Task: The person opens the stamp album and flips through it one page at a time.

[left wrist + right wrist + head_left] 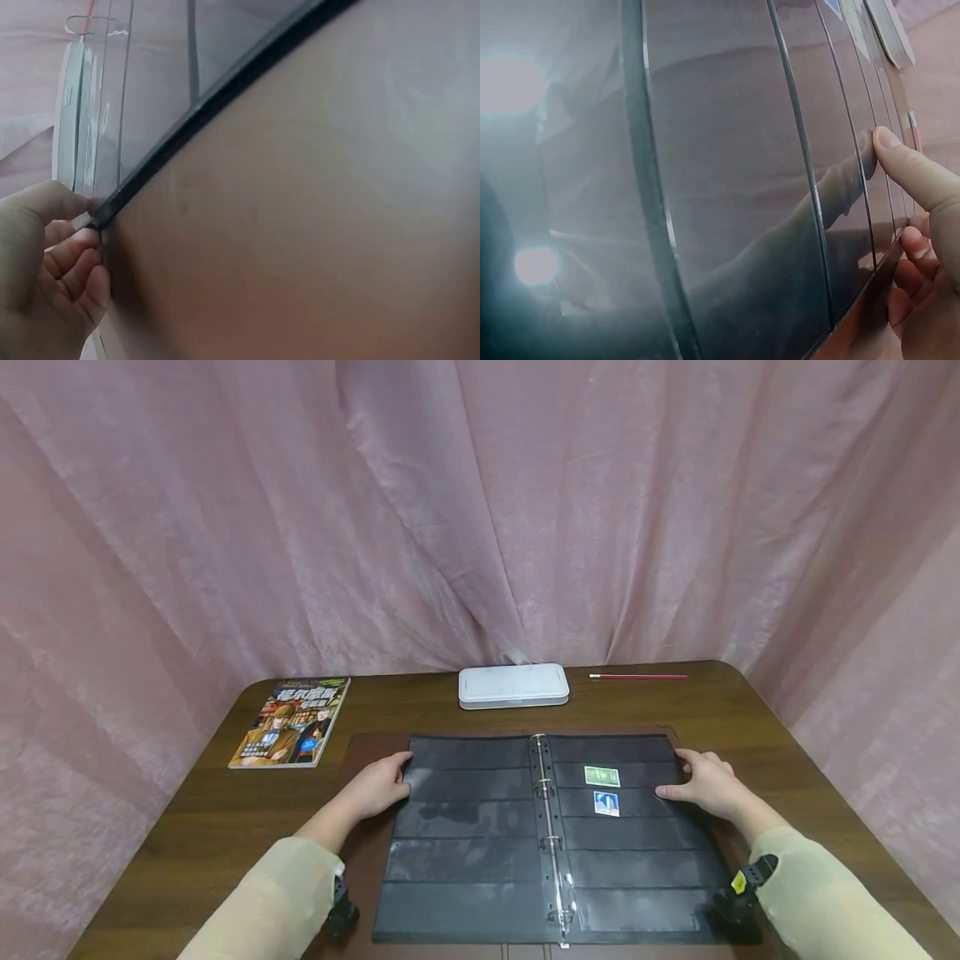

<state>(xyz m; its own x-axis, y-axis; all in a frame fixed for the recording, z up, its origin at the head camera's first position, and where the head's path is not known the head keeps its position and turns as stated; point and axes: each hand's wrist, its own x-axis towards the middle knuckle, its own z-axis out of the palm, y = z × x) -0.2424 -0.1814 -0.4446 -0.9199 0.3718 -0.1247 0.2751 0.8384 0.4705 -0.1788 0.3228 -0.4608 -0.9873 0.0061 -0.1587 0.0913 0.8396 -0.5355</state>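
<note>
While the left hand (377, 787) and right hand (710, 787) pinch the album's (468, 860) outer edges — seemingly steadying it — page-turning would need one lifted.

Binder pg (157, 82) cut off, L-wrist view.

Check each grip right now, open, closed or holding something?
Left grip: closed, holding the left black page near its upper outer corner.
Right grip: closed, holding the right black page by its outer edge.
</note>
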